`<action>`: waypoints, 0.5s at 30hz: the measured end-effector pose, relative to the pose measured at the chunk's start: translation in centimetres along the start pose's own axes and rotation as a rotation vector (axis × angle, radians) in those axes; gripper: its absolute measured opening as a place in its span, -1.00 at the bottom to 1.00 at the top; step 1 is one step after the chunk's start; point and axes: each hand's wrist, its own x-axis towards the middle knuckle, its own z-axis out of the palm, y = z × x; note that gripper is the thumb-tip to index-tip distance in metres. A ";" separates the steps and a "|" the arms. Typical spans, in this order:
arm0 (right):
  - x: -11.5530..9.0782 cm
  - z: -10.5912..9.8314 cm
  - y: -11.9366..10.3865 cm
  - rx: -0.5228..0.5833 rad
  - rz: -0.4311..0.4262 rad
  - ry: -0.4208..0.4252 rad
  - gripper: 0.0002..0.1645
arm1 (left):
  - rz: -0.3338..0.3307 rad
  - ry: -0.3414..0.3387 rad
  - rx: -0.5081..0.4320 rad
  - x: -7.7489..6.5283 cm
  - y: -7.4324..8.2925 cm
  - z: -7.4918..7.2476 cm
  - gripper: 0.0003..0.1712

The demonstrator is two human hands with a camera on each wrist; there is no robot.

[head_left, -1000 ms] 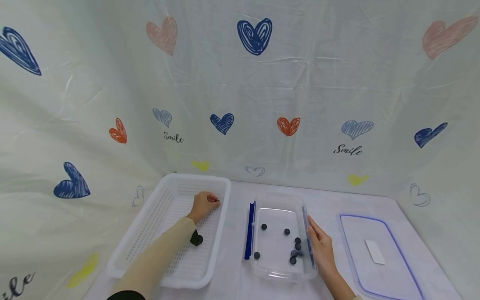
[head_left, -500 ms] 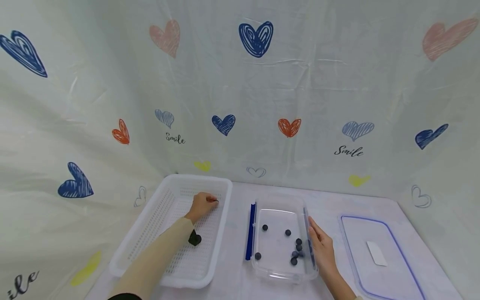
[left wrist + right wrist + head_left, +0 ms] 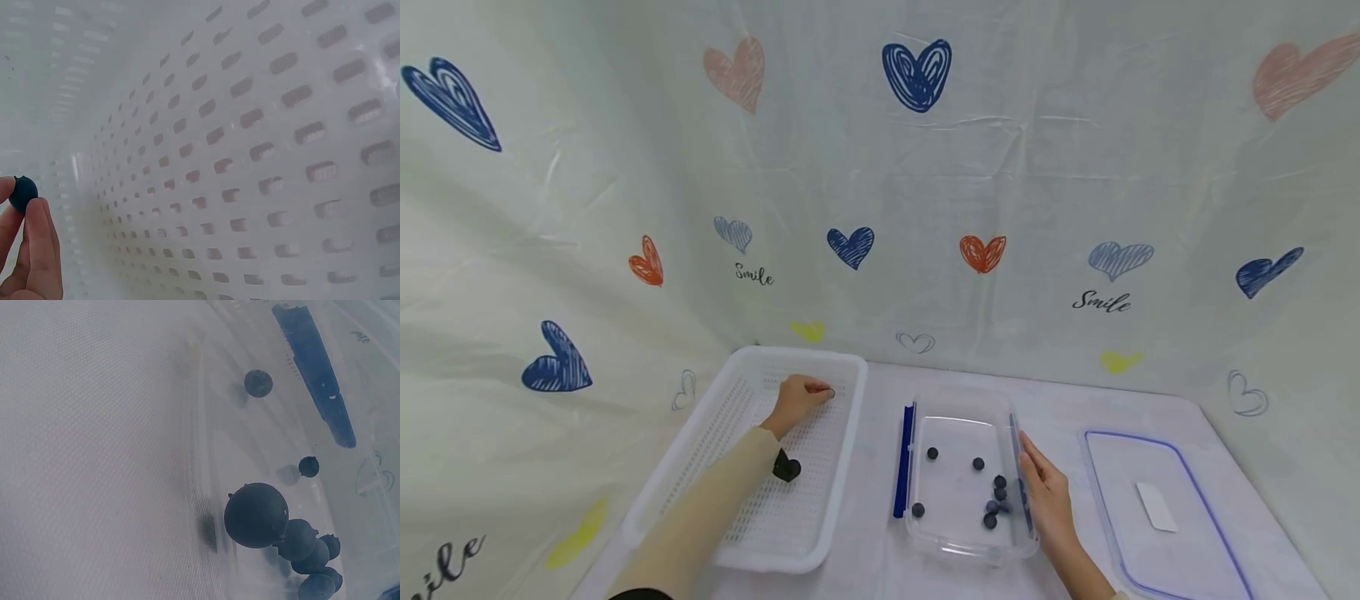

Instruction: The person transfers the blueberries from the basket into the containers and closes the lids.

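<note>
In the left wrist view a blueberry (image 3: 24,193) sits between the thumb and fingertips of my left hand (image 3: 797,402), which pinches it inside the white perforated basket (image 3: 859,417), near the far right wall. My right hand (image 3: 1049,500) lies with straight fingers along the right side of a clear plastic container (image 3: 958,550). Loose blueberries (image 3: 932,453) rest on its floor, most of them bunched near the right wall; a large-looking blueberry (image 3: 256,515) is close to the right wrist camera. The right hand itself is out of the right wrist view.
A blue locking flap (image 3: 904,462) hangs out from the container's left side. To the right lies a clear lid (image 3: 1180,467) with a blue seal and a white label (image 3: 1156,507). Behind the table hangs a curtain (image 3: 910,183) printed with hearts. A black device (image 3: 786,467) sticks out at the left wrist.
My left hand has risen slightly and shifted left, away from the basket's right wall, with the blueberry between its fingertips. The right hand stays on the container's side.
</note>
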 end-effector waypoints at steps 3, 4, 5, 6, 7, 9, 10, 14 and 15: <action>0.0 0.0 0.0 -0.001 0.006 -0.007 -0.41 | -0.016 -0.004 -0.017 0.0 0.1 -0.2 -0.79; 0.0 0.0 0.1 0.000 0.006 -0.007 -0.41 | -0.021 -0.004 -0.021 0.0 0.1 -0.3 -0.79; 0.0 0.0 0.1 0.002 0.009 -0.006 -0.41 | -0.023 -0.003 -0.024 0.0 0.2 -0.3 -0.78; 0.0 0.0 0.1 0.002 0.009 -0.005 -0.41 | -0.028 -0.001 -0.028 0.0 0.3 -0.4 -0.78; 0.0 0.1 0.2 0.003 0.009 -0.004 -0.41 | -0.031 0.003 -0.031 0.0 0.4 -0.5 -0.77; 0.0 0.1 0.3 0.001 0.009 -0.005 -0.41 | -0.038 -0.002 -0.054 -0.1 0.8 -0.7 -0.77; 0.0 0.1 0.3 0.002 0.007 -0.003 -0.40 | -0.040 -0.005 -0.067 -0.1 1.0 -0.8 -0.76; 0.1 0.0 0.3 -0.001 -0.010 0.002 -0.39 | -0.046 -0.039 -0.148 -0.2 1.8 -1.2 -0.75; 0.1 0.0 0.3 -0.004 -0.013 0.004 -0.39 | -0.047 -0.044 -0.164 -0.2 2.0 -1.3 -0.75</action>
